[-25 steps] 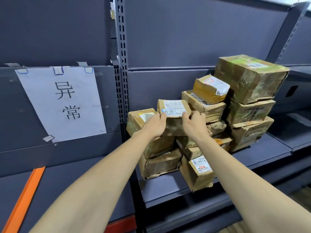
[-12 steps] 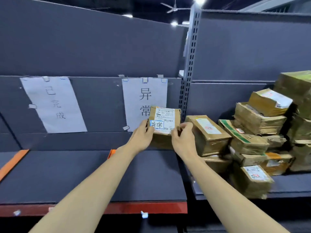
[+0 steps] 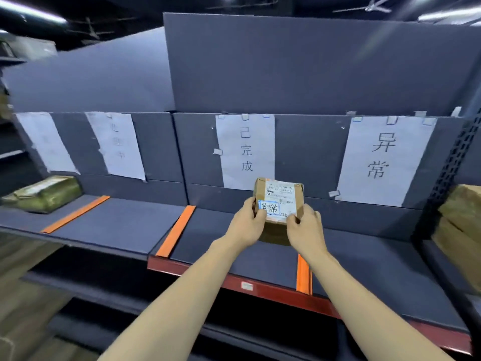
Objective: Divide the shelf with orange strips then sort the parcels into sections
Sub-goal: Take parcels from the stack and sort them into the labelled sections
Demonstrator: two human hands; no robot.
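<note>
I hold a small brown cardboard parcel (image 3: 279,204) with a white label marked 异常 in front of the grey shelf (image 3: 117,225). My left hand (image 3: 246,224) grips its left side and my right hand (image 3: 305,227) grips its right side. Three orange strips lie across the shelf: one at the left (image 3: 75,214), one in the middle (image 3: 175,231), and one (image 3: 303,274) partly hidden under my right wrist. Paper signs hang on the back panel, 已完成 (image 3: 246,149) behind the parcel and 异常 (image 3: 382,158) to its right.
A greenish taped parcel (image 3: 43,194) lies in the far-left section. Two more faded paper signs (image 3: 117,144) hang at the left. Brown parcels (image 3: 462,225) are stacked at the right edge past a perforated upright (image 3: 453,162). A red rail (image 3: 260,287) edges the shelf front.
Both hands carried the parcel leftward away from the parcel pile. My view swung left, so the pile has slid to the right edge and more sections and strips have come into sight.
</note>
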